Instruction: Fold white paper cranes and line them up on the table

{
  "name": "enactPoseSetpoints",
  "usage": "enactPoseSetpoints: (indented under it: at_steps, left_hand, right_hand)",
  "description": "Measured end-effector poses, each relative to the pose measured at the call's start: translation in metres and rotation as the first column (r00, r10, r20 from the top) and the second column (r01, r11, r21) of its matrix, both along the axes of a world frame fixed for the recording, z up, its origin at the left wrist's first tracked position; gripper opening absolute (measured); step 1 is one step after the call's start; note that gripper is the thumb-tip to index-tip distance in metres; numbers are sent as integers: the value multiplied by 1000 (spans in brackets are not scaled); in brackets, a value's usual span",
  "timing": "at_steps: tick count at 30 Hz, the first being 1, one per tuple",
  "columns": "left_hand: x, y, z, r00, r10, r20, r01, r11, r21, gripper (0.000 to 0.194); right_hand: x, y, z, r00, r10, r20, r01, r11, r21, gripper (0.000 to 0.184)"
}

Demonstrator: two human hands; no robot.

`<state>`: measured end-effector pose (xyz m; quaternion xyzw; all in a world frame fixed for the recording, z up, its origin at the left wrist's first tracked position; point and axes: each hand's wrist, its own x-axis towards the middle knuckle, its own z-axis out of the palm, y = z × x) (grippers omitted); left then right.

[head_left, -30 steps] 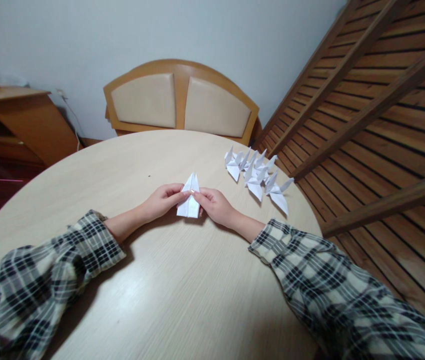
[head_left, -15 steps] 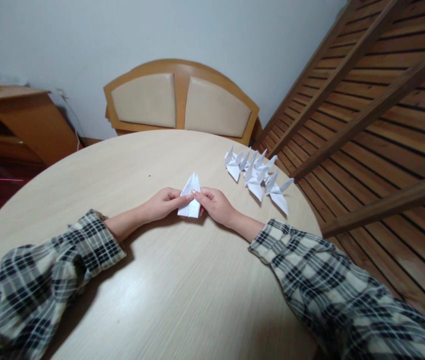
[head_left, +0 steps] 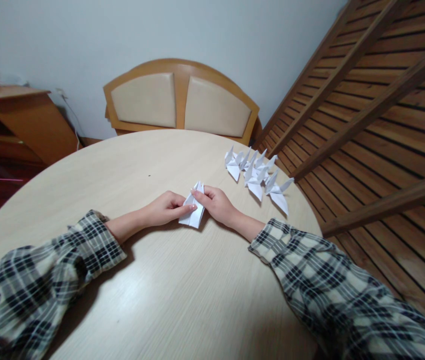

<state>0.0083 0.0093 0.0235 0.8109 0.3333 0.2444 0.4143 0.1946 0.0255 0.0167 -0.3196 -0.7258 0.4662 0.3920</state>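
Observation:
A small folded white paper is held between my two hands over the middle of the table. My left hand pinches it from the left, its thumb lying across the front face. From the right, my right hand grips the upper part, thumb tip near the paper's top. Fingers behind the paper are mostly hidden. To the right, apart from my hands, several white paper cranes stand in a cluster.
The round pale wooden table fills the foreground. Behind it rises a chair back with two beige panels. A slatted wooden partition slants along the right side. A brown desk stands at the far left by the wall.
The folded paper has tilted and come slightly nearer to me and to the right. My right thumb has moved up toward its top, and my left thumb sits lower. The cranes are unmoved.

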Motion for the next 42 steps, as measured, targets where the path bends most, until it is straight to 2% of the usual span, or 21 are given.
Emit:
enactPoseSetpoints:
  at_steps: [8, 12, 19, 24, 28, 37, 42]
  left_hand:
    - [-2, 0, 0, 1000, -21, 3, 21, 1000, -9, 45]
    - [-1, 0, 1, 1000, -14, -9, 14, 1000, 11, 44]
    - [-2, 0, 1, 1000, -6, 12, 5, 1000, 15, 42]
    - [-2, -1, 3, 999, -22, 27, 23, 999, -36, 42]
    - [-1, -1, 2, 999, 11, 36, -9, 999, -50, 42]
    - [0, -1, 2, 998, 52, 42, -49, 997, -55, 42]
    - [0, 1, 1, 989, 133, 71, -134, 991, 7, 43]
  right_hand:
    - [-1, 0, 1, 1000, -9, -6, 9, 1000, -18, 42]
    - [-1, 0, 2, 1000, -13, 6, 13, 1000, 15, 44]
    - [0, -3, 6, 990, -141, 14, 139, 985, 103, 47]
    - [0, -1, 6, 978, -193, -82, 199, 978, 70, 47]
    - [0, 0, 6, 970, -223, -95, 229, 972, 55, 49]
    - [0, 0, 8, 978, -174, -113, 178, 984, 24, 42]
    - [-1, -1, 5, 990, -107, -90, 105, 994, -22, 36]
